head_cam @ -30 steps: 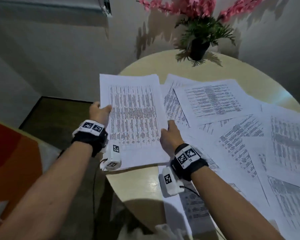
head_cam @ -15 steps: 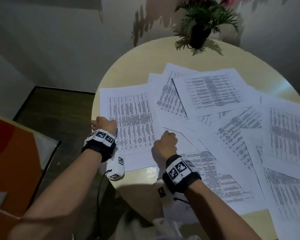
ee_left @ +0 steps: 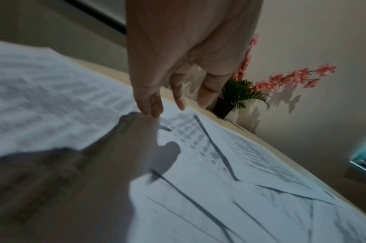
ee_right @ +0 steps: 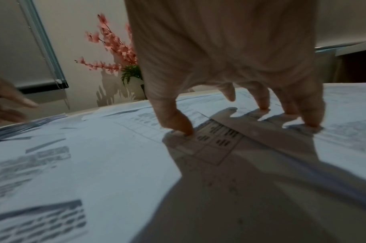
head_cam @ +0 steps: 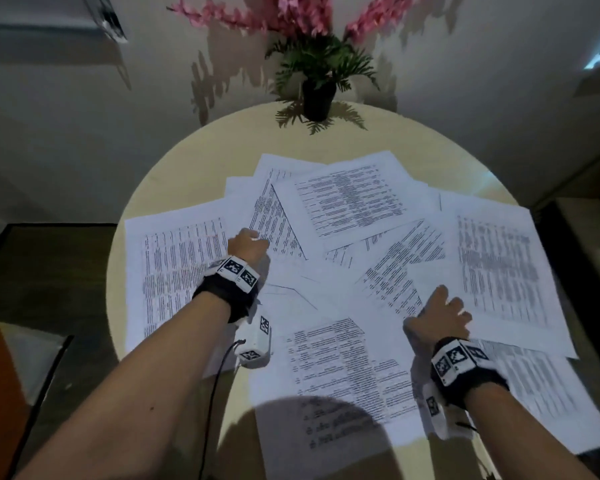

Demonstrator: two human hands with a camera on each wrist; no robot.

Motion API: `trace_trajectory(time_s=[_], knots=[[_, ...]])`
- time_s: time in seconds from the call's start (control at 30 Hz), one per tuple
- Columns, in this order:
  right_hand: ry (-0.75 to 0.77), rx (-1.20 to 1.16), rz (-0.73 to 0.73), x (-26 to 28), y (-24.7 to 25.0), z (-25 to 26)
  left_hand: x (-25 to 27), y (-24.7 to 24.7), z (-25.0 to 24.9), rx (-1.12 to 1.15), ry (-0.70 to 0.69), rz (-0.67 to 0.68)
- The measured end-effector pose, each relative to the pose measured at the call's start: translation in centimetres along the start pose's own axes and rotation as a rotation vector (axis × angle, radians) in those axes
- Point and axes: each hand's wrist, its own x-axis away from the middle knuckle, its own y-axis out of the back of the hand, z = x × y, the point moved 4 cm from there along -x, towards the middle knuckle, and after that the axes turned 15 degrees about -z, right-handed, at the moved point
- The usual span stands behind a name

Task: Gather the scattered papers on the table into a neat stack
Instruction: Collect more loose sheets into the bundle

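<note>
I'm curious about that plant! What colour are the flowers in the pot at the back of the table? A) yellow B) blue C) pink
C: the flowers above the dark pot are pink in all three views.

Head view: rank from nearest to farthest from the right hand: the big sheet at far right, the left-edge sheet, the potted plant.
From the right hand:
1. Far-right sheet, under its fingers.
2. Left-edge sheet, across the table.
3. Potted plant, at the far rim.
</note>
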Motion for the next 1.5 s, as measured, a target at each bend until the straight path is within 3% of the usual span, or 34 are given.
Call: trace_trajectory(time_s=[0.2,0.27,0.33,0.4,0.53,0.67,0.73,0.77,0.8,0.87,0.93,1.03,1.1,1.17,1.27,1.37,1.5], knots=[[0.121,0.141,-0.137,-1.8,0.4,-0.8,1.6,-7.7,-3.9,0.261,0.047,0.208],[0.15,0.139,-0.17,-3.1,1.3,-1.0,1.6,-8.9,-4.3,0.32,0.074,0.194],[0.169,-0.01,-0.173,-4.8,2.4,-1.0,1.9,-9.3,-4.5,0.282,0.022,0.132],[0.13,-0.274,-0.104,-5.7,3.3,0.4,3.1,-9.1,-4.1,0.211,-0.041,0.101],[0.037,-0.743,0.08,-6.1,3.8,6.8,7.4,-9.3,-0.7,0.134,-0.048,0.251],[0.046,-0.905,0.257,-5.9,3.2,12.6,10.0,-8.4,1.1,0.201,0.228,0.419],[-0.029,-1.055,0.424,-5.8,2.3,13.6,8.6,-7.1,1.0,0.035,0.224,0.355],[-0.052,-1.08,0.428,-6.1,2.3,13.4,7.3,-6.3,0.4,-0.098,0.126,0.286],[-0.057,-1.059,0.366,-6.6,2.7,12.8,6.0,-5.2,-0.5,-0.164,0.048,0.193],[-0.092,-0.916,0.082,-8.3,3.7,9.5,3.9,-3.9,-2.6,-0.134,-0.056,0.098],[-0.313,-0.702,-0.189,-9.1,4.8,4.2,1.3,-3.5,-4.5,-0.231,-0.156,0.074],[-0.678,-0.543,-0.234,-8.3,4.2,-2.5,-1.8,-4.1,-5.3,-0.553,-0.201,0.079],[-0.792,-0.537,-0.192,-7.6,3.4,-4.0,-2.7,-4.5,-4.7,-0.746,-0.163,0.047],[-0.76,-0.512,-0.192,-7.5,2.8,-3.7,-2.2,-4.8,-4.7,-0.81,-0.161,0.014],[-0.584,-0.459,-0.153,-8.1,2.2,-0.9,-0.5,-6.6,-5.2,-0.753,-0.188,0.067],[-0.396,-0.503,-0.157,-8.3,1.3,2.2,1.4,-9.0,-5.4,-0.427,-0.208,0.178],[-0.24,-0.692,-0.314,-8.7,2.0,3.0,2.7,-9.9,-4.7,-0.184,-0.163,0.185]])
